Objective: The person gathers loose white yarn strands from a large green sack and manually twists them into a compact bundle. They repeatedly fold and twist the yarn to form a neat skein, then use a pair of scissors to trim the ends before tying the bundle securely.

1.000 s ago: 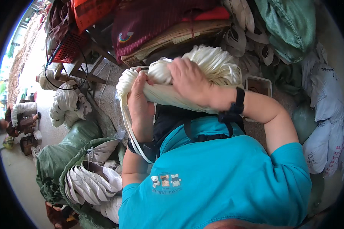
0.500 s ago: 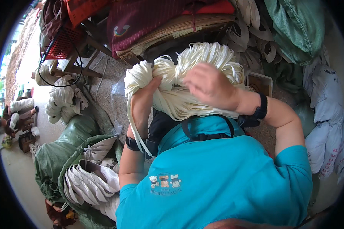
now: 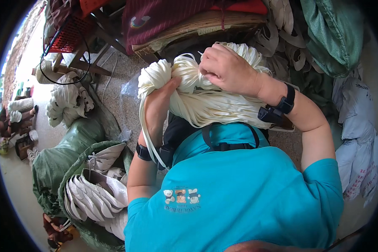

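A thick hank of cream-coloured flat cord [image 3: 222, 107] lies across my lap, bunched into a knob at its left end and looped on the far side. My left hand [image 3: 161, 94] is closed round the hank just below that knob, and a few loose strands trail down along my left forearm. Over the hank's middle, beside a narrowed, tied-looking spot, my right hand [image 3: 227, 69] is closed with its fingertips pinched together at the cords. Whether a single strand sits in that pinch is hidden by the fingers.
A wooden table [image 3: 197, 31] draped with maroon cloth stands just beyond the hank. Left of me, a green sack [image 3: 77, 172] holds pale shoe-upper-like pieces [image 3: 94, 195]. A red basket [image 3: 67, 38] sits on a wooden stool. White sacks [image 3: 359, 122] are piled at right.
My right hand has moved slightly up and away from me, from a blurred sweep over the hank to a pinch at its far side. My left hand keeps its hold.
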`<act>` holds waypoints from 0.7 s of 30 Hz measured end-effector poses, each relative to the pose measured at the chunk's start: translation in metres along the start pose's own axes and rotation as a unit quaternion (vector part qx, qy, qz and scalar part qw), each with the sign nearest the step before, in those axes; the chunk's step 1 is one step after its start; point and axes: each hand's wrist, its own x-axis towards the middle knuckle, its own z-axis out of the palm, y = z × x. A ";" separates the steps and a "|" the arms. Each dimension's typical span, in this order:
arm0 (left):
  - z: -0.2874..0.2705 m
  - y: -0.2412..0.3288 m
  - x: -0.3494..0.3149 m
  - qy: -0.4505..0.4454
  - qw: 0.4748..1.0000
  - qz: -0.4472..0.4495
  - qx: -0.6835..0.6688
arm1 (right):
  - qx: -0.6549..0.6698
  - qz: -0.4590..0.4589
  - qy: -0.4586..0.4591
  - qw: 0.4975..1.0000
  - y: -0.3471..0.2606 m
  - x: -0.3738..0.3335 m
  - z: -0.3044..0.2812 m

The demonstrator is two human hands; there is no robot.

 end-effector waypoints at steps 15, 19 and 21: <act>-0.004 -0.008 0.001 -0.004 1.000 0.001 0.008 | 0.012 0.064 0.067 0.996 -0.004 -0.014 -0.005; -0.003 -0.004 0.000 0.001 1.000 -0.013 0.014 | -0.028 -0.006 0.066 0.997 0.011 0.006 -0.003; -0.003 -0.004 0.000 0.001 1.000 -0.018 0.018 | -0.020 -0.020 -0.001 1.000 0.016 0.009 -0.004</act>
